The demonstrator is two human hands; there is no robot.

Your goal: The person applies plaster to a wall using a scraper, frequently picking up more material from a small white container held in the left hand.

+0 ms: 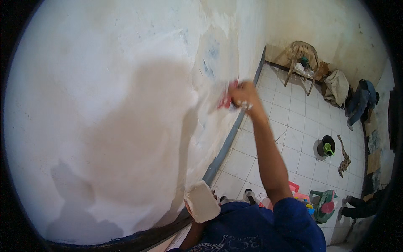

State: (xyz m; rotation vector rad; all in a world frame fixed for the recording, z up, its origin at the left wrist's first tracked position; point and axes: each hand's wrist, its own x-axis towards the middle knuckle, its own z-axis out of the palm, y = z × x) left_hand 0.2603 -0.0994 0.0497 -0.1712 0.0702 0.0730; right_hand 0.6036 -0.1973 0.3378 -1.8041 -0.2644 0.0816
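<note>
My right hand (244, 95) is stretched forward against the wall (105, 96), closed round a red scraper (225, 99) that looks like a putty knife. Motion blurs its blade, which lies on or close to the wall. Around it the surface is patchy, with white filler over beige and a few bluish spots. Low by my body, my left hand (192, 214) grips a pale rectangular board or shallow tray (202, 202) coated in cream putty. Most of the left hand's fingers are hidden beneath it; some tips show at its right edge.
A plastic armchair (305, 56) holding bits and pieces stands in the far corner. A dark bucket (326, 147) with a green dipper and a crumpled cloth (344, 161) lie on the tiled floor. Nearer are a green stool (323, 210) and a person's dark-clothed legs (357, 212).
</note>
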